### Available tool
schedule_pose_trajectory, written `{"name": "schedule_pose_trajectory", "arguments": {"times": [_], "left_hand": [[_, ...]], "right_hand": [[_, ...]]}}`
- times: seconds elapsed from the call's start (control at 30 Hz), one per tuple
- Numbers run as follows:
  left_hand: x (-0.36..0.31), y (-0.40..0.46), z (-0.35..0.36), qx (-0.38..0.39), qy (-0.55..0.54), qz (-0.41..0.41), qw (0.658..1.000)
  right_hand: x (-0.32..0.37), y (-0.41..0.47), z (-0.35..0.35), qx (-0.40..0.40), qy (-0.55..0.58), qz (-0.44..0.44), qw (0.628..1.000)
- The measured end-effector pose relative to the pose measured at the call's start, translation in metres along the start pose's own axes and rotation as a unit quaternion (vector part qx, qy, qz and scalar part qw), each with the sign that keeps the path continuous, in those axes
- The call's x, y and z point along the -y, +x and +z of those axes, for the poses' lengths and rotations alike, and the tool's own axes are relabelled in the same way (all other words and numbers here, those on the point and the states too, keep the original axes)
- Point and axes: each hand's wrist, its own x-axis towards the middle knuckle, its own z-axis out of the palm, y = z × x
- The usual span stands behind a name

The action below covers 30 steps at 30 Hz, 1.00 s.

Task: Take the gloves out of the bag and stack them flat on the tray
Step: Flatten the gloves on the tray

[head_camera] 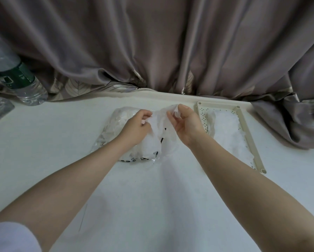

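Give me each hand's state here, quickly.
Left hand: pinches the thin clear glove, above the bag.
Right hand: pinches the same glove.

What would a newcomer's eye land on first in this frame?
Probably the two hands at the centre: the left hand and right hand pinch a thin translucent glove between them, above the clear bag of gloves on the white table. To the right, a cream perforated tray already holds a pile of gloves. A grey curtain fills the background.

Home rm, draped curtain (152, 42), white table (43, 142), water bottle (16, 75)
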Motion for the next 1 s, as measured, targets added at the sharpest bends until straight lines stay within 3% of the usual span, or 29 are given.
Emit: {"name": "schedule_pose_trajectory", "arguments": {"times": [0.1,0.2,0.27,0.33,0.43,0.53,0.63,0.73,0.83,0.93,1.0], "left_hand": [[0.001,0.002,-0.005,0.009,-0.098,-0.058,0.993],[-0.004,-0.001,-0.005,0.046,-0.118,-0.069,0.990],[-0.007,-0.001,-0.005,0.020,-0.149,-0.090,0.985],[-0.008,0.003,-0.007,-0.039,-0.160,-0.128,0.978],[-0.006,0.009,-0.009,-0.062,-0.112,-0.122,0.984],[-0.009,0.009,-0.011,-0.014,-0.135,-0.122,0.983],[-0.017,0.007,-0.012,0.085,-0.159,-0.125,0.976],[-0.032,0.000,-0.006,0.140,-0.172,-0.107,0.969],[-0.046,-0.007,0.002,0.149,-0.179,-0.112,0.966],[-0.051,-0.014,0.005,0.157,-0.060,-0.094,0.981],[-0.053,-0.017,0.006,0.184,-0.037,-0.093,0.978]], "right_hand": [[0.001,0.001,-0.003,-0.003,0.026,0.008,1.000],[-0.004,-0.002,-0.004,0.028,0.023,0.044,0.998],[-0.008,0.002,-0.002,0.007,-0.031,0.044,0.999],[-0.012,0.011,-0.003,-0.066,-0.118,0.049,0.990],[-0.020,0.014,-0.009,-0.121,-0.264,0.082,0.953],[-0.018,-0.001,-0.010,-0.057,-0.405,0.039,0.912],[-0.007,-0.011,-0.008,0.088,-0.458,-0.057,0.883],[0.003,-0.017,-0.007,0.163,-0.480,-0.050,0.861],[0.013,-0.020,-0.017,0.158,-0.473,-0.051,0.865],[0.028,-0.021,-0.033,0.080,-0.455,-0.076,0.883],[0.041,-0.025,-0.043,0.026,-0.401,-0.068,0.913]]}}
